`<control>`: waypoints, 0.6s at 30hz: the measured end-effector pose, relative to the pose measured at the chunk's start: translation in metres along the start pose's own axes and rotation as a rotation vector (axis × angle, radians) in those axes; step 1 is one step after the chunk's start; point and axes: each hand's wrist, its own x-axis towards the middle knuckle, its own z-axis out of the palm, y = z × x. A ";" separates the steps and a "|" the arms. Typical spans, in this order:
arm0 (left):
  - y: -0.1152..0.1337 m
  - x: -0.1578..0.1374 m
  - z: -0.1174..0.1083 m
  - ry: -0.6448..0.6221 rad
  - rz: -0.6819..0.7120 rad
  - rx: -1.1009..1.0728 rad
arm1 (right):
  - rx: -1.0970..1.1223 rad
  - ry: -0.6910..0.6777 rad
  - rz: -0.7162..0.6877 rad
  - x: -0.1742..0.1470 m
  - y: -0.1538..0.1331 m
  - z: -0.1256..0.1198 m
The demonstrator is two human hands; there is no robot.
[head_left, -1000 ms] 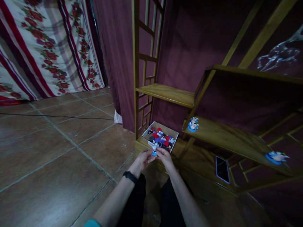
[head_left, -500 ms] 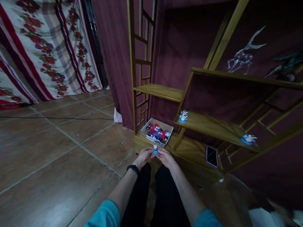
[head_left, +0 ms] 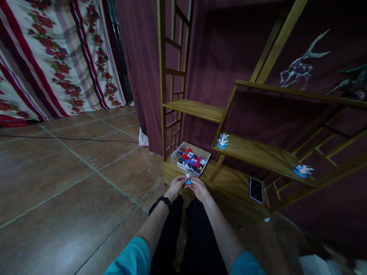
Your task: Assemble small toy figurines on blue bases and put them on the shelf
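Note:
Between my fingertips I hold a small toy figurine (head_left: 188,178), whitish on top with a blue base, upright. My left hand (head_left: 176,187) closes on it from the left, and my right hand (head_left: 200,188) from the right. Just beyond them, a shallow white box (head_left: 174,156) on the bottom board holds several figurines in red, purple, black and white. Blue-based figurines (head_left: 223,141) stand at the left end of the middle shelf. Another blue-based figurine (head_left: 303,170) is at that shelf's right end.
The wooden display shelf (head_left: 258,154) has slanted dividers and lattice sides. A dark-screened phone or tablet (head_left: 256,190) lies on its bottom board. Higher up stand a clear deer ornament (head_left: 298,70) and a dark ornament (head_left: 349,82). A black cable (head_left: 71,138) crosses the tiled floor.
The view has shifted slightly. Both hands still hold the figurine in front of the box, and the other figurines stay in place.

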 end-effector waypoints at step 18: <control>-0.005 -0.002 -0.002 0.008 -0.005 0.011 | -0.087 0.006 -0.071 -0.011 -0.008 -0.002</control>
